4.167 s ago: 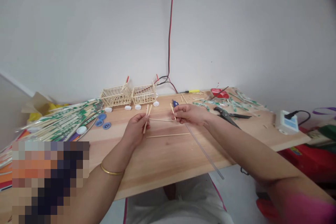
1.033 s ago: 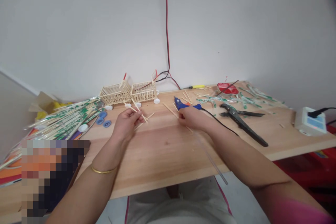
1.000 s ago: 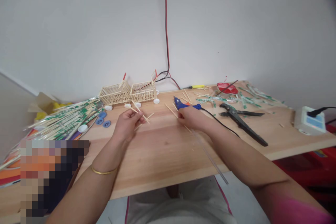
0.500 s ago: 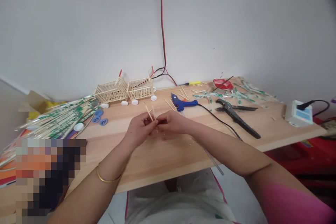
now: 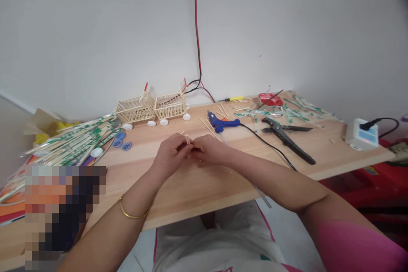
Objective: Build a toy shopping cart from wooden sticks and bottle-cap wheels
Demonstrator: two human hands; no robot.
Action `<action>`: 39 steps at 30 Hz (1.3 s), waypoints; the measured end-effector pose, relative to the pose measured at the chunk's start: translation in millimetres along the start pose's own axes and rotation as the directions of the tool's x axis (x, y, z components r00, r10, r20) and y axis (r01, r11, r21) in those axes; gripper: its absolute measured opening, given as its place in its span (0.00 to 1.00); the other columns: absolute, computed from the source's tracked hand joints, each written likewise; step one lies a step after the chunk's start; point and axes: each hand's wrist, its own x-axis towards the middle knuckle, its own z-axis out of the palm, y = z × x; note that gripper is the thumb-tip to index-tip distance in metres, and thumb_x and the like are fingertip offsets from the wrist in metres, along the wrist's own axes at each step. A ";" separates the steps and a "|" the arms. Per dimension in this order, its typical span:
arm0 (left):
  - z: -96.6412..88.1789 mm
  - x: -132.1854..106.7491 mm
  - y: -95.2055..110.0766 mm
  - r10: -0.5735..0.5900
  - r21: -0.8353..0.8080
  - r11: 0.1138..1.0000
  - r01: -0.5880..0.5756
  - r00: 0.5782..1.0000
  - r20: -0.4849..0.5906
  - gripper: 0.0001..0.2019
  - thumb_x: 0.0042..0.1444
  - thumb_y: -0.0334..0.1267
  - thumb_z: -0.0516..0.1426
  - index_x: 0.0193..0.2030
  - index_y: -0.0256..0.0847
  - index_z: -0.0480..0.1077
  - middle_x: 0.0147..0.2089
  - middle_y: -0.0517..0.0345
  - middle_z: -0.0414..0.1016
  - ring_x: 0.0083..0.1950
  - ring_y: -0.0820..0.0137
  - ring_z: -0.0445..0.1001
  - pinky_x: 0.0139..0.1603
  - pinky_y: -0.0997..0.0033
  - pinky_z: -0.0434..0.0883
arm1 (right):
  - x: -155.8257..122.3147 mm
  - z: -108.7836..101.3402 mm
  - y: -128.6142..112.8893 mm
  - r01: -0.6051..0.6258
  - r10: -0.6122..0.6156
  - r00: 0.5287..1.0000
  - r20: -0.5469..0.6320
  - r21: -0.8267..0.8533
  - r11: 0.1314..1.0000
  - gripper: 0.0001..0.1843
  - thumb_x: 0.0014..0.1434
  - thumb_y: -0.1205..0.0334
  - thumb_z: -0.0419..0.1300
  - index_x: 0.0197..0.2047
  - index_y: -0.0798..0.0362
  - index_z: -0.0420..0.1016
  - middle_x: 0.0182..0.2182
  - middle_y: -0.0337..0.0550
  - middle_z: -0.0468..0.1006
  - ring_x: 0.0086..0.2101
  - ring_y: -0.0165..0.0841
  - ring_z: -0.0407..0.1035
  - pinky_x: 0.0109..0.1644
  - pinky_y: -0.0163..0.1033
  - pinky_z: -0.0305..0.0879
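Note:
My left hand [image 5: 170,151] and my right hand [image 5: 208,149] meet fingertip to fingertip over the middle of the wooden table [image 5: 143,193]. Both are closed around short pale wooden sticks [image 5: 188,139], whose ends show above the fingers; the lower parts are hidden. Behind my hands stand two small carts made of sticks, a left cart [image 5: 135,109] and a right cart [image 5: 170,107], with white round wheels and red handle bars. A blue glue gun [image 5: 223,123] lies just beyond my right hand, with loose cut sticks [image 5: 207,125] beside it.
Black-handled cutters [image 5: 288,140] lie to the right, near a white power box [image 5: 361,135]. Green-and-white wrapper scraps [image 5: 290,112] and a yellow-handled tool [image 5: 236,98] are at the back. Wrapped sticks [image 5: 76,142] and blue caps [image 5: 118,139] lie left. The glue gun's cord [image 5: 270,146] runs across the right side.
The sticks between my fingers have turned and now stick up less, with their ends closer together. My hands have stayed in nearly the same place.

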 end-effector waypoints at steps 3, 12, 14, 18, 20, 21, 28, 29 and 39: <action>1.0 -0.5 -4.6 -0.034 -0.050 0.998 0.034 0.999 0.014 0.07 0.58 0.35 0.55 0.30 0.40 0.71 0.27 0.60 0.71 0.32 0.71 0.70 0.35 0.72 0.65 | -1.5 3.0 1.1 -0.019 0.019 1.000 -0.001 0.058 0.998 0.09 0.57 0.67 0.58 0.37 0.53 0.81 0.31 0.41 0.81 0.31 0.30 0.72 0.33 0.31 0.55; 1.3 -3.2 -4.8 -0.027 -0.075 0.997 0.026 1.000 -0.013 0.08 0.58 0.36 0.56 0.28 0.40 0.71 0.29 0.60 0.73 0.34 0.72 0.72 0.37 0.73 0.67 | -2.5 4.5 -3.0 -0.051 0.052 0.999 -0.008 0.053 0.997 0.09 0.59 0.65 0.57 0.36 0.54 0.80 0.30 0.42 0.80 0.30 0.30 0.71 0.33 0.31 0.55; 1.1 -3.3 -5.2 -0.027 -0.070 0.997 0.026 1.000 -0.013 0.07 0.58 0.36 0.56 0.29 0.40 0.72 0.29 0.60 0.73 0.34 0.72 0.72 0.38 0.73 0.67 | -1.8 4.8 -2.8 -0.057 0.058 0.998 -0.008 0.031 0.998 0.09 0.60 0.65 0.57 0.36 0.53 0.80 0.30 0.42 0.81 0.30 0.31 0.71 0.33 0.31 0.54; 1.9 -2.7 -6.9 -0.025 -0.060 0.998 0.024 1.000 -0.011 0.07 0.58 0.36 0.56 0.29 0.40 0.73 0.28 0.60 0.73 0.34 0.72 0.72 0.37 0.73 0.67 | -1.2 6.4 -1.0 -0.044 0.044 0.999 -0.009 0.023 0.999 0.10 0.60 0.65 0.57 0.37 0.53 0.80 0.32 0.43 0.81 0.32 0.32 0.71 0.34 0.32 0.54; 3.4 -2.5 -8.3 -0.025 -0.059 0.998 0.024 1.000 -0.008 0.07 0.57 0.35 0.56 0.29 0.40 0.73 0.28 0.60 0.73 0.34 0.72 0.72 0.37 0.73 0.67 | -1.3 6.9 -0.5 -0.059 0.059 0.998 -0.005 0.015 0.998 0.10 0.60 0.64 0.57 0.37 0.53 0.80 0.31 0.43 0.81 0.32 0.32 0.71 0.34 0.32 0.54; 4.2 -2.4 -9.1 -0.026 -0.061 0.998 0.026 1.000 -0.007 0.07 0.57 0.35 0.56 0.29 0.40 0.73 0.28 0.60 0.73 0.33 0.72 0.72 0.37 0.73 0.66 | -1.3 7.1 -0.5 -0.069 0.069 0.998 -0.005 0.013 0.998 0.10 0.60 0.63 0.57 0.37 0.53 0.80 0.31 0.44 0.81 0.32 0.32 0.71 0.33 0.32 0.54; 5.6 -2.4 -11.2 -0.034 -0.068 0.997 0.033 0.999 -0.018 0.07 0.57 0.35 0.56 0.30 0.39 0.73 0.28 0.60 0.72 0.34 0.71 0.71 0.37 0.72 0.66 | -0.7 8.3 -2.3 -0.089 0.089 0.996 -0.026 0.007 0.996 0.11 0.60 0.63 0.56 0.36 0.54 0.80 0.31 0.44 0.81 0.30 0.31 0.70 0.33 0.32 0.52; 5.5 -2.5 -11.0 -0.036 -0.071 0.997 0.035 0.999 -0.015 0.07 0.57 0.35 0.56 0.29 0.40 0.73 0.28 0.60 0.72 0.34 0.71 0.71 0.37 0.72 0.66 | -0.6 8.5 -2.4 -0.090 0.090 0.996 -0.026 0.004 0.996 0.11 0.60 0.63 0.56 0.36 0.54 0.80 0.31 0.44 0.81 0.30 0.31 0.70 0.33 0.32 0.52; 5.5 -2.1 -10.7 -0.072 -0.096 0.993 0.070 0.997 -0.017 0.08 0.57 0.36 0.56 0.28 0.40 0.72 0.27 0.61 0.71 0.33 0.72 0.71 0.36 0.74 0.66 | -1.2 7.4 -3.3 -0.078 0.079 0.996 -0.034 0.008 0.997 0.10 0.60 0.64 0.57 0.37 0.55 0.80 0.32 0.45 0.82 0.32 0.32 0.71 0.34 0.32 0.54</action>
